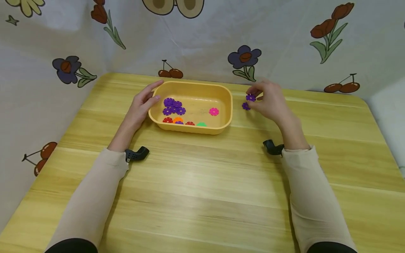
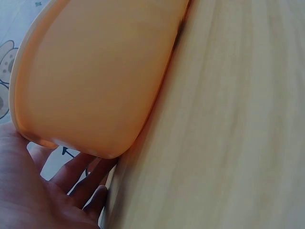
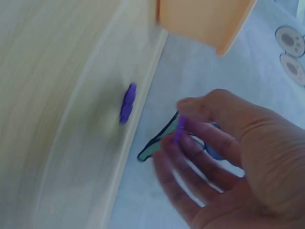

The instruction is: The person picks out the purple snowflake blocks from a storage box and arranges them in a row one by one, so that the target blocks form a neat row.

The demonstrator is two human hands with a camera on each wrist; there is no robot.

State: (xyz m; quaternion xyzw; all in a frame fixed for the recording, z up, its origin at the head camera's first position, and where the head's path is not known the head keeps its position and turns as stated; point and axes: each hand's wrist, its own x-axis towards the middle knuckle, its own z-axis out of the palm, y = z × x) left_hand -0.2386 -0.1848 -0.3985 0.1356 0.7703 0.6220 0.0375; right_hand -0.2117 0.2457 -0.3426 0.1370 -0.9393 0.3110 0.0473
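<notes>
A purple flower-shaped plastic piece (image 1: 251,97) is pinched between the thumb and fingers of my right hand (image 1: 272,102), and it shows edge-on in the right wrist view. Just below it, a second purple piece (image 1: 245,106) lies on the table; the right wrist view shows this purple piece (image 3: 127,103) near the table's far edge. My left hand (image 1: 139,105) holds the left end of a yellow plastic basin (image 1: 190,130), thumb at the rim and fingers along the outer wall. Inside the basin, several purple pieces (image 1: 173,106) cluster at the left, and a pink piece (image 1: 214,111) lies at the right.
Along the basin's near side are a red piece (image 1: 167,120), an orange piece (image 1: 178,119) and a green piece (image 1: 201,124), partly hidden by the wall. The wooden table (image 1: 196,189) ends at a patterned cloth (image 1: 202,42) behind the basin.
</notes>
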